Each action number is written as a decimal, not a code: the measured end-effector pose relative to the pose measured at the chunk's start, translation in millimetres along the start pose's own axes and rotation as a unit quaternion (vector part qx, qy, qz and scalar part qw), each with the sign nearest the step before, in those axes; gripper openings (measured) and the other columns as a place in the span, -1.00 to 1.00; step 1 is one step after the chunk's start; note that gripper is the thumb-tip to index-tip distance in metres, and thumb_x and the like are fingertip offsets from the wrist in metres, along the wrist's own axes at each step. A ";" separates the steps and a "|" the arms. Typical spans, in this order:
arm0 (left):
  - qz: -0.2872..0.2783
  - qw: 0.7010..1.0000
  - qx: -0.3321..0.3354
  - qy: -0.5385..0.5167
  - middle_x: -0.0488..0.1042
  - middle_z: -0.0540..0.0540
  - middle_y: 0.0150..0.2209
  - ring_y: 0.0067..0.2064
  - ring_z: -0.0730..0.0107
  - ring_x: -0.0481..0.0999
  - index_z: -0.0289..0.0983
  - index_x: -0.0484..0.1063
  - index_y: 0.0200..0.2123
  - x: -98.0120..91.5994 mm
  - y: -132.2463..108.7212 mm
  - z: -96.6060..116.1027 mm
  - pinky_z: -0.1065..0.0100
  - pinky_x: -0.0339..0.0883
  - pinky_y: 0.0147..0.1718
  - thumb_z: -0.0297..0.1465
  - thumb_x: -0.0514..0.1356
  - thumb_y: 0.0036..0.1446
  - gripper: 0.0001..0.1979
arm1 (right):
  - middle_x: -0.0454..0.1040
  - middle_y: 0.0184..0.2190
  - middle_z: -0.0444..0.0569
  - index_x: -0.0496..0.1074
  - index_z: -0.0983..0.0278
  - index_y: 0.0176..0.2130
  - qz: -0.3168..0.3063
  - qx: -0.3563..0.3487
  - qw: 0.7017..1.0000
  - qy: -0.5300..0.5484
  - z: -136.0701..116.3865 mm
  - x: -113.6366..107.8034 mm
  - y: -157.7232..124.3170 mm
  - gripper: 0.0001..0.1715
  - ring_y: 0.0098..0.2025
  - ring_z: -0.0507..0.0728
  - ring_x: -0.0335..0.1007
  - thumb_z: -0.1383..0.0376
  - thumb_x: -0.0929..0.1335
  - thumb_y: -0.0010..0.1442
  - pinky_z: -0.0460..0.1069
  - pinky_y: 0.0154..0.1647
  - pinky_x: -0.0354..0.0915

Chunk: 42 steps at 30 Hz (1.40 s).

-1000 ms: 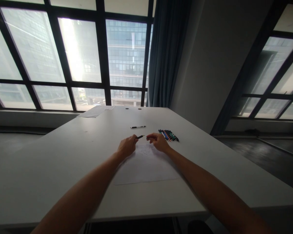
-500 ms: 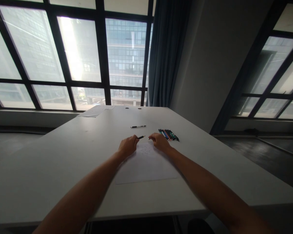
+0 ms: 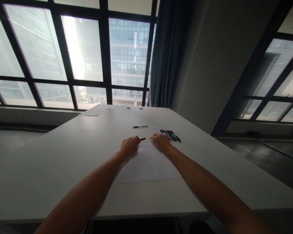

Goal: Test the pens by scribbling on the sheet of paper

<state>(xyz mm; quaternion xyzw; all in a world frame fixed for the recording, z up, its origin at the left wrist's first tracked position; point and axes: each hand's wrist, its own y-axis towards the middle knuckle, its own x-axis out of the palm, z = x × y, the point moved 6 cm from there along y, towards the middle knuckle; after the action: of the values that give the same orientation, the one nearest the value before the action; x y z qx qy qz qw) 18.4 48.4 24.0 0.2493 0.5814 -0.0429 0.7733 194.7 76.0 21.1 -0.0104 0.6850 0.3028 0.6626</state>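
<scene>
While the left hand (image 3: pixel 130 145) clamps a dark pen (image 3: pixel 142 139): right hand (image 3: pixel 161 142) near, grip cannot tell;
tip (image 3: pixel 146 138): likely being handled; next move calls for steadiness

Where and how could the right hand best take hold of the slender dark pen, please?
Probably pinch the slender dark pen midway along its exposed length, coming from the right: it sticks out of the left hand toward the right hand, its other end hidden in the left's grip, and its pale tip is better left free.
</scene>
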 end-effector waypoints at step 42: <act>0.043 0.997 0.058 0.016 0.50 -0.11 -0.22 -0.23 0.28 0.49 -0.19 0.41 -0.16 -16.4 -3.0 10.5 0.29 0.27 -0.20 -0.19 -0.07 0.31 -0.68 | 0.51 -0.42 -0.06 0.47 0.29 -0.36 0.140 0.003 0.930 0.341 -31.9 -32.3 -9.8 -0.92 -0.42 0.04 0.41 0.34 0.34 0.10 -0.07 -0.37 0.33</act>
<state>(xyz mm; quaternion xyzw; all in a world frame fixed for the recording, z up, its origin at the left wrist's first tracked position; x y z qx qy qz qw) 21.2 37.5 40.2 0.3188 0.5793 -0.0391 0.7492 173.8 41.9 44.7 -0.0149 0.8649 0.3688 0.3401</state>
